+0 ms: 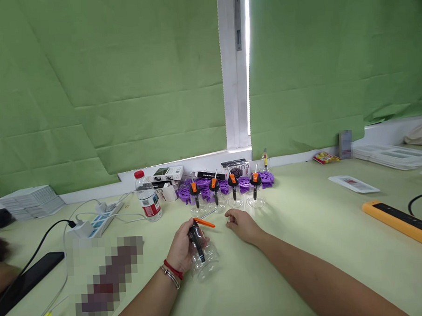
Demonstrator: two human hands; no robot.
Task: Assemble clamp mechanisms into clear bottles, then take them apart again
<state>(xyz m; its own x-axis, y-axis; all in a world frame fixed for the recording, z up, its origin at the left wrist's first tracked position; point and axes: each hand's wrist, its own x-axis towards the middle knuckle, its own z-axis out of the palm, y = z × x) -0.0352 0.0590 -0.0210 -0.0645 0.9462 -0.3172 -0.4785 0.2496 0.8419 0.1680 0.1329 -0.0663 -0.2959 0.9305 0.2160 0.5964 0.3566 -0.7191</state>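
Observation:
My left hand (182, 247) is wrapped round a clear bottle (206, 264) with a black cap and handle, tilted above the table. An orange lever (204, 222) sticks out from its top to the right, and a thin pale tube (208, 214) points up and right. Just right of the lever, apart from it, is my right hand (244, 225), its fingers curled in. Whatever its fingertips may hold is hidden. Beyond both hands stand several similar clear bottles (255, 193) in a row, with black caps, orange levers and upright tubes.
Purple plastic parts (267, 179) and small boxes (168, 174) lie behind the row. A red-capped water bottle (149, 198) stands left, near a power strip (105, 219) with cables. An orange-and-black bar (402, 224) lies right. Part of another person (4, 269) shows at the left edge.

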